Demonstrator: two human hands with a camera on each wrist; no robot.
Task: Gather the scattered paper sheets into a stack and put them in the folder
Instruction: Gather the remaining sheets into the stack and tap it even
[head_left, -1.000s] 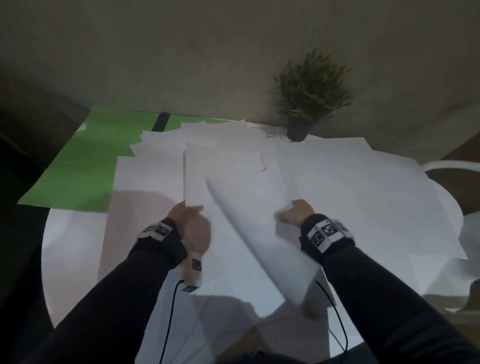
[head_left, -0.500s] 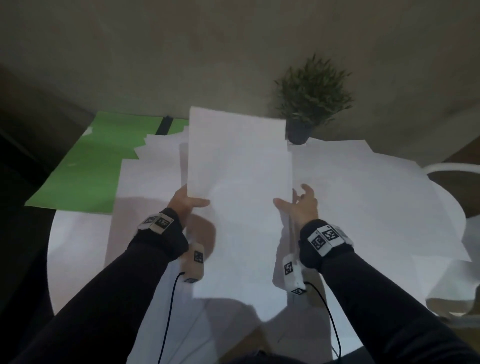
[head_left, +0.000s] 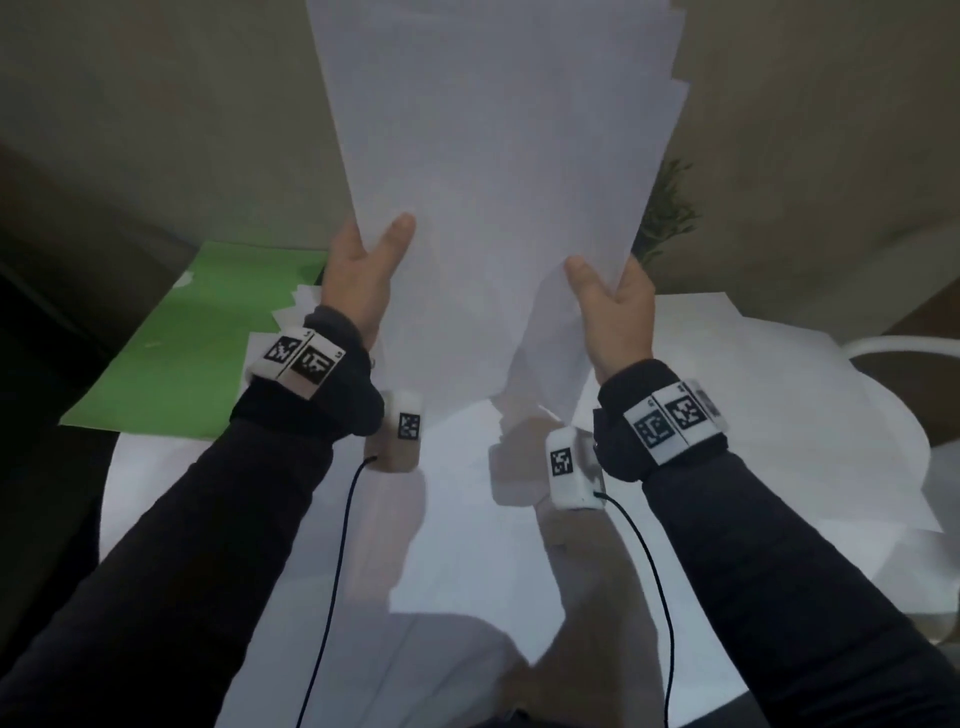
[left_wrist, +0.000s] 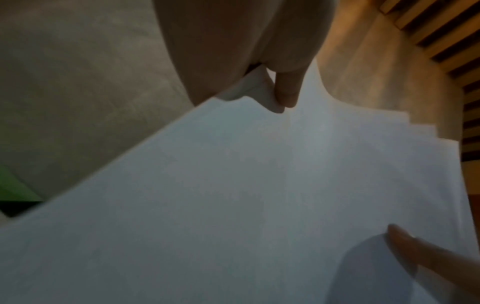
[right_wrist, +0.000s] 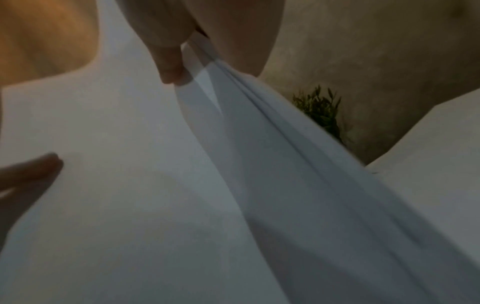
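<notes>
white paper stack (head_left: 493, 171) raised upright above the table (head_left: 156, 493), pinched by left hand (head_left: 361, 280) and right hand (head_left: 618, 306).

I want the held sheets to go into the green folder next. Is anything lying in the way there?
Yes. Loose white paper sheets overlap the right edge of the flat green folder. The raised stack of white sheets, held by the left hand and right hand, has open air toward it.

I wore dark long sleeves (head_left: 197, 519), a white band with 2 black square markers (head_left: 297, 358) on each wrist, and small white camera boxes (head_left: 571, 467) trailing thin black cables (head_left: 332, 571).
</notes>
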